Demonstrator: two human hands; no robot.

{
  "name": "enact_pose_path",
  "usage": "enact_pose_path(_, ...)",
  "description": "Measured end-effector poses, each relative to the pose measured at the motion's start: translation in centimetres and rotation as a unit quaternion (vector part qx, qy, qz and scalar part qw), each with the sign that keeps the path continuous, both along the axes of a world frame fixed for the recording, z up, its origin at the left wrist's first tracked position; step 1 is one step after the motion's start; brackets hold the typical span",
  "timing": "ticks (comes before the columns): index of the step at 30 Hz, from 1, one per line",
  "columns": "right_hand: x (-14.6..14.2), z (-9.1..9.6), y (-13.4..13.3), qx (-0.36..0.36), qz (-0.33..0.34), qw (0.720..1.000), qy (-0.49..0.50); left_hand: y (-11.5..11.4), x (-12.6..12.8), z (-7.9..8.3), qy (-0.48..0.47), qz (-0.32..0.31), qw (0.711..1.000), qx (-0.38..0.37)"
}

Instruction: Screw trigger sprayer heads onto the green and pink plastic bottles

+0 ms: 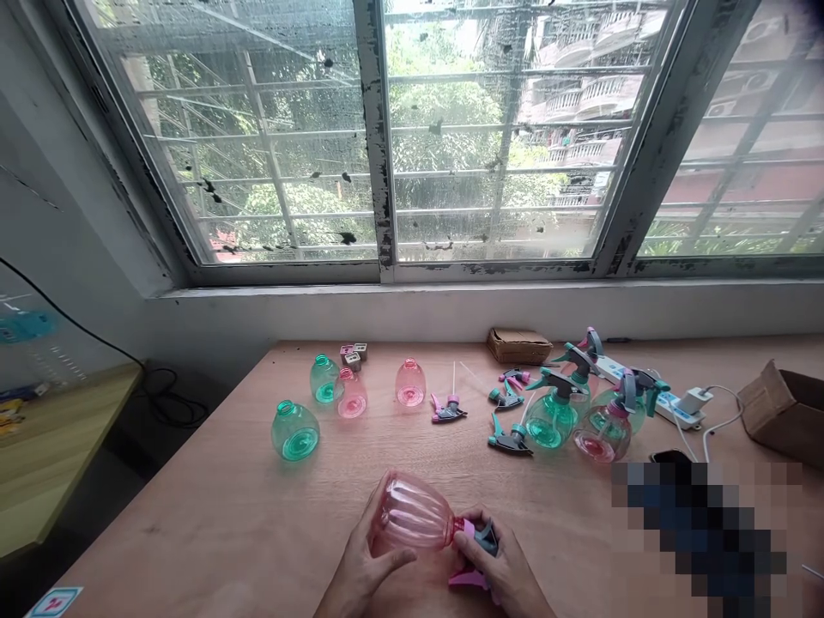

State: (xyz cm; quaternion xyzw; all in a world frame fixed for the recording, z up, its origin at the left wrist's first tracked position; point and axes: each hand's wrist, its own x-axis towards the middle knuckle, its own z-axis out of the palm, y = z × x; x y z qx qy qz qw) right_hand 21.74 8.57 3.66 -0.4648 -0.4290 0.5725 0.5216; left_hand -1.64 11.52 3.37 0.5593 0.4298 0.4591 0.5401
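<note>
My left hand (364, 562) wraps round a pink ribbed plastic bottle (415, 513) lying on its side near the table's front edge. At the bottle's neck my right hand (505, 571) grips a pink and grey spray trigger head (480, 549). Further back stand a green bottle (294, 429), another green bottle (324, 379) and two pink bottles (352, 396) (410, 384), all without heads. Loose trigger heads (508, 439) (447, 409) lie in the middle. Bottles with heads fitted (554, 412) (602, 429) are grouped at the right.
The wooden table (225, 515) runs under a wide window. A white power strip (669, 403) with a plug, a small brown box (518, 345) and an open cardboard box (782, 412) sit at the back right. A blurred patch covers the near right. A lower yellow table (51, 446) stands left.
</note>
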Motion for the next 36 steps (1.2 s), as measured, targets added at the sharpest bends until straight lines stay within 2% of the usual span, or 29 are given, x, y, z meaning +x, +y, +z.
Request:
enact_pose_path(5,0.0,-0.8,0.2,0.005,-0.01,1.0,0.015,-0.1,-0.1,0.3,0.013,0.001,1.0,0.01)
enact_pose_path(12,-0.1,-2.4,0.6,0.014,0.009,1.0,0.022,0.3,-0.1,-0.4,-0.027,-0.005,1.0,0.001)
enact_pose_path(28,0.2,-2.5,1.0,0.014,-0.005,1.0,0.0,0.5,-0.1,-1.2,-0.058,0.011,0.998,-0.019)
enact_pose_path(36,0.0,-2.5,1.1,0.019,-0.017,1.0,0.014,0.3,0.2,-0.3,-0.066,0.019,0.997,-0.033)
